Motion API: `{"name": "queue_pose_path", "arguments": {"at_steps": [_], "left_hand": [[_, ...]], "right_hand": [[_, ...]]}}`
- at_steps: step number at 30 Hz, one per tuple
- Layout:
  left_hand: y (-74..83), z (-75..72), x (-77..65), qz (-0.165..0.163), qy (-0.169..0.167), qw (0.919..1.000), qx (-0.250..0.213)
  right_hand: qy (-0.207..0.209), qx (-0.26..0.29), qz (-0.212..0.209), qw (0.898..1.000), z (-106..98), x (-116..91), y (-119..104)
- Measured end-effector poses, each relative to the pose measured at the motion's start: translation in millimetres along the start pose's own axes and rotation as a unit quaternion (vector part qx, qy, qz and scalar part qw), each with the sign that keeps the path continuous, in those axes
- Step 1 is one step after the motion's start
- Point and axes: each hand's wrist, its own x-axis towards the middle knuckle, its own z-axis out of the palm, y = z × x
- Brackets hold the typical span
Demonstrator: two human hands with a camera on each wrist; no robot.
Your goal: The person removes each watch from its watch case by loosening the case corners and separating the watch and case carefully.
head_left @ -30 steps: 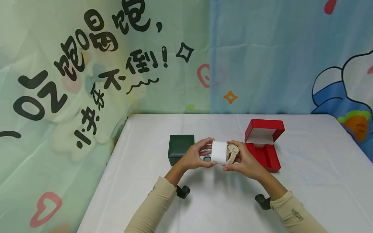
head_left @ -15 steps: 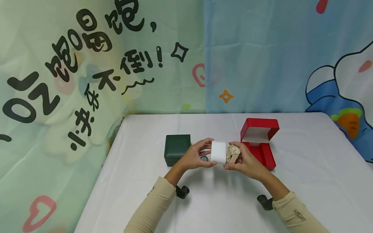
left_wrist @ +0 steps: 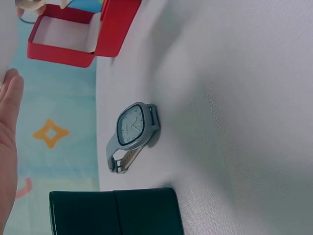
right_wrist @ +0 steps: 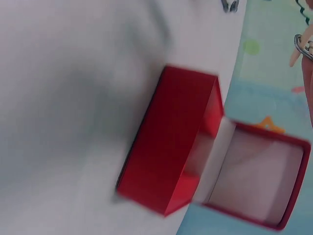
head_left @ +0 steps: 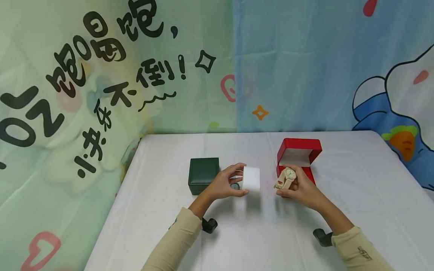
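My left hand (head_left: pixel 228 182) grips a smooth white box-shaped piece (head_left: pixel 251 179) by its left side, raised above the table. In my right hand (head_left: pixel 303 188) a cream wristwatch (head_left: pixel 286 177) is pinched between thumb and fingers, its strap looped. It overlaps the front of the open red box (head_left: pixel 298 152) in the head view. The red box (right_wrist: pixel 166 142), with a white-lined raised lid, looks close in the right wrist view. A grey-blue watch (left_wrist: pixel 132 126) stands on the table behind my left hand, partly hidden by fingers in the head view.
A closed dark green box (head_left: pixel 204 175) stands left of my left hand. A white cloth covers the table (head_left: pixel 244 241). Printed curtains (head_left: pixel 190 113) hang right behind its back edge and along its left side.
My right hand has drawn the cream watch rightward, away from the white piece, to in front of the red box. My left hand keeps its grip. The head view has shifted slightly right.
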Motion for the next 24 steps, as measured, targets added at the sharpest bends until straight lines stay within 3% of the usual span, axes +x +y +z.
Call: {"name": "queue_pose_path", "arguments": {"at_steps": [8,17,20,24], "left_hand": [[-1.1,0.8,2.3,0.002,0.0,1.0,-0.006],[-5.6,3.4,4.7,0.006,0.008,0.9998,-0.015],[-7.2,-1.0,0.8,-0.003,0.011,0.9999,-0.011],[9.5,-10.6,-6.3,-0.014,0.012,0.9998,0.007]], "right_hand": [[0.036,-0.052,0.037,0.997,-36,-15,16],[0.089,-0.121,0.071,0.986,-92,-29,39],[0.099,-0.13,0.073,0.984,-99,-28,49],[0.111,-0.153,0.077,0.979,-100,-22,64]]}}
